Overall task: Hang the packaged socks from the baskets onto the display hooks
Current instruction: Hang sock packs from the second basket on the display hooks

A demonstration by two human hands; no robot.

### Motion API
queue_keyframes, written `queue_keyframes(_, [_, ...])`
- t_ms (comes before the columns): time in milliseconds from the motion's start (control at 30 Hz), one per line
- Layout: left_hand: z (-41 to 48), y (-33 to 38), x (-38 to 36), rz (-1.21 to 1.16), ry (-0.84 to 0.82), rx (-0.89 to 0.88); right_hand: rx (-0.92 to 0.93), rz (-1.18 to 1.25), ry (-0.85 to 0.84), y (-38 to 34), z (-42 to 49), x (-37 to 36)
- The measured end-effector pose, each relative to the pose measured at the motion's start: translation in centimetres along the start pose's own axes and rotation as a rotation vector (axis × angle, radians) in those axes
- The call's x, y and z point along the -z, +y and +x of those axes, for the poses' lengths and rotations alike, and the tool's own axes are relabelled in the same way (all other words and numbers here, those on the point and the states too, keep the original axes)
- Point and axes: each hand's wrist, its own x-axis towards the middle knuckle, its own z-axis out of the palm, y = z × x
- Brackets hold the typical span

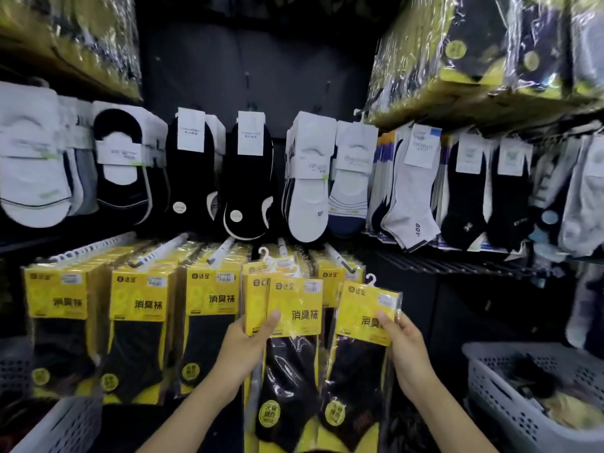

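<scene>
My left hand (247, 343) grips a small stack of yellow-and-black sock packs (287, 328) by their yellow cards, white hanger hooks sticking up at their tops. My right hand (403, 344) pinches a single matching sock pack (362, 348) by its right edge, held just right of the stack. Both are in front of the lower row of display hooks (222, 251), where several rows of the same yellow packs (140, 322) hang. A hook (338, 258) behind my packs carries a few packs.
A white perforated basket (510, 397) at the lower right holds more dark and yellow packs. Another white basket (62, 426) shows at the lower left. Rows of white, black and grey socks (248, 178) hang above, with wrapped bundles (483, 57) on the top shelves.
</scene>
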Motion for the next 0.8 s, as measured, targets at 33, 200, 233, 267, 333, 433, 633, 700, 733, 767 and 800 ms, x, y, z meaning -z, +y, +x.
queue_keyframes(33, [0.2, 0.1, 0.3, 0.01, 0.002, -0.021, 0.008, -0.028, 0.024, -0.2, 0.8, 0.3])
queue_keyframes(200, [0.7, 0.6, 0.7, 0.037, -0.004, -0.092, 0.071, -0.168, -0.01, -1.1, 3.8, -0.4])
queue_keyframes(233, [0.7, 0.7, 0.7, 0.041, -0.007, -0.105, 0.077, -0.197, -0.037, -1.2, 4.3, -0.7])
queue_keyframes(267, [0.7, 0.8, 0.7, 0.046, -0.009, -0.117, 0.083, -0.22, -0.06, -1.2, 4.8, -1.0])
queue_keyframes(333, [0.8, 0.8, 0.6, 0.055, -0.006, -0.133, 0.087, -0.262, -0.09, -1.0, 5.8, -1.5])
queue_keyframes(433, [0.9, 0.8, 0.5, 0.05, 0.0, -0.14, 0.044, -0.279, -0.083, -0.3, 6.8, -1.9])
queue_keyframes(633, [0.7, 0.7, 0.6, 0.037, 0.016, -0.142, -0.171, -0.166, 0.205, 1.9, 7.7, -2.2])
queue_keyframes(700, [0.6, 0.8, 0.6, 0.027, 0.017, -0.14, -0.156, -0.171, 0.306, 2.4, 7.0, -2.2])
queue_keyframes(733, [0.6, 0.8, 0.6, 0.021, 0.017, -0.139, -0.137, -0.185, 0.336, 2.4, 6.4, -2.2])
queue_keyframes(767, [0.5, 0.9, 0.6, 0.015, 0.017, -0.138, -0.113, -0.186, 0.336, 2.5, 5.7, -2.5])
queue_keyframes(800, [0.5, 0.9, 0.6, 0.01, 0.017, -0.136, -0.09, -0.17, 0.29, 2.3, 5.0, -2.8])
